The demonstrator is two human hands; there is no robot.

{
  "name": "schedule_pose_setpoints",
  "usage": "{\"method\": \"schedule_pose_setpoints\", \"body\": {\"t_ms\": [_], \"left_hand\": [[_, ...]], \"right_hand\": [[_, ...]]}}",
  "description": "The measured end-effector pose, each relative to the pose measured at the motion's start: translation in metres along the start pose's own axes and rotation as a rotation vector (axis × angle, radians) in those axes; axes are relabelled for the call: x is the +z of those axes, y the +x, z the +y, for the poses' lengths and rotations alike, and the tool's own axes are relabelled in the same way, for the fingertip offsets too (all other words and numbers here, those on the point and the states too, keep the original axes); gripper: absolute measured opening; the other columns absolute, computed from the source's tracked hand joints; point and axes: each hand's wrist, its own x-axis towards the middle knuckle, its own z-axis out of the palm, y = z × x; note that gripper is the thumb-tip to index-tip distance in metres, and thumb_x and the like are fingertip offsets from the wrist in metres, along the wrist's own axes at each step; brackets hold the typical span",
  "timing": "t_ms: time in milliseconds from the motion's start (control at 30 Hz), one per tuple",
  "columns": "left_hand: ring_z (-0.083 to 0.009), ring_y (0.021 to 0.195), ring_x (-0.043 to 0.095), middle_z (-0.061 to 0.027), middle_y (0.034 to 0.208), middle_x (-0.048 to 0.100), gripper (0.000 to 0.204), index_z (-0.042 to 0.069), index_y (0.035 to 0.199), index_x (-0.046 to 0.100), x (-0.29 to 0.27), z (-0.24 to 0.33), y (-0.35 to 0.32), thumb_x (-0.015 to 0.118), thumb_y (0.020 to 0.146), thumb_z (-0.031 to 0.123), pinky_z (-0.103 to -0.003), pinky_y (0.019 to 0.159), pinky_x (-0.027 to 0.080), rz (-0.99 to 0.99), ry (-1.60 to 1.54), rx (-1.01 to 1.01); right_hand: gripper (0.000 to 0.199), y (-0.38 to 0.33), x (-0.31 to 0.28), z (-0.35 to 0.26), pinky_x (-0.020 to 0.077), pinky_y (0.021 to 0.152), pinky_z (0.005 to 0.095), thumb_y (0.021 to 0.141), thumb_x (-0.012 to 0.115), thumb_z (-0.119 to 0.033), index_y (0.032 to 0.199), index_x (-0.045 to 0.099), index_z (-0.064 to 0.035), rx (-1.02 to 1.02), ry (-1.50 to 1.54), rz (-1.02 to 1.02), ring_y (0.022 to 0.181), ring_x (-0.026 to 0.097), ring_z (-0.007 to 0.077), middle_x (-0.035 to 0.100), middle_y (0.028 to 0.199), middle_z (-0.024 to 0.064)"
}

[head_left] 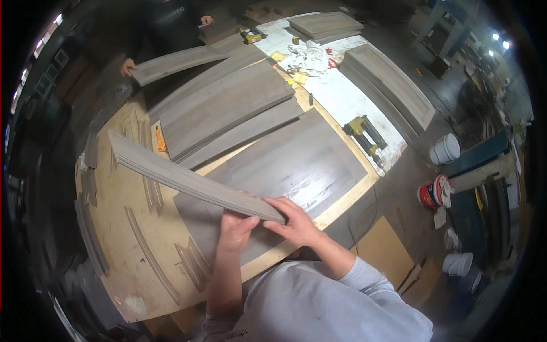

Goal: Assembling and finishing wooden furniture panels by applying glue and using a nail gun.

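A long grey-brown wooden moulding [182, 181] with a grooved edge slants up to the left in front of me, raised over the worktable. Near its right-hand end, my left hand [236, 231] closes round it from below. My right hand [295, 222] grips the very end, thumb on the near side and fingers over the top. Beneath lies a flat grey wood panel [285, 165] with a shiny patch. Just beyond are a stack of grey panels [228, 102] and a narrower board [245, 132].
Thin wooden strips [151, 253] lie on the plywood tabletop [122, 228]. A nail gun [366, 137] rests at the right, near stacked panel doors [393, 82]. Across the table, another person's hand [129, 67] touches a board [182, 64]. Buckets [444, 149] stand on the floor.
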Motion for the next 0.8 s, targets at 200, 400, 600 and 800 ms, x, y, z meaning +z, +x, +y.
{"method": "schedule_pose_setpoints", "body": {"t_ms": [200,400,600,800], "left_hand": [[-0.0247,0.116,0.06,-0.0106,0.127,0.062,0.054,0.006,0.133,0.058,0.022,-0.039,0.016,0.08,0.084,0.013,-0.043,0.106,0.045,0.155,0.761,-0.442],[-0.0273,0.12,0.058,-0.0017,0.134,0.06,0.062,0.018,0.137,0.061,0.026,-0.062,0.08,0.081,0.08,0.027,-0.058,0.114,0.032,-0.002,1.965,0.227],[-0.0245,0.122,0.058,-0.0047,0.128,0.065,0.062,0.014,0.137,0.06,-0.001,-0.078,0.102,0.082,0.081,0.029,-0.055,0.117,0.029,0.044,1.771,-0.003],[-0.0259,0.121,0.059,-0.0061,0.125,0.066,0.057,0.013,0.133,0.062,-0.009,-0.094,0.12,0.083,0.082,0.027,-0.053,0.118,0.027,0.132,1.758,-0.034]], "right_hand": [[0.057,0.034,-0.11,0.071,0.0441,0.098,0.0427,0.081,0.082,-0.031,0.132,0.065,-0.01,-0.136,-0.58,0.014,0.113,0.064,0.0299,0.069,0.121,0.0095],[0.056,0.083,-0.163,0.112,0.0401,0.101,0.0443,0.085,0.078,-0.034,0.135,0.064,-0.0132,-0.25,-0.663,-0.256,0.111,0.064,0.0241,0.069,0.122,0.0042],[0.062,0.121,-0.183,0.143,0.0355,0.108,0.0504,0.083,0.081,-0.035,0.139,0.061,-0.0151,-0.324,-0.712,-0.207,0.116,0.06,0.0272,0.066,0.125,0.0042],[0.055,0.138,-0.229,0.218,0.0456,0.098,0.0429,0.081,0.083,-0.03,0.13,0.067,-0.0104,0.103,-0.608,0.253,0.112,0.06,0.0287,0.066,0.117,0.0124]]}}
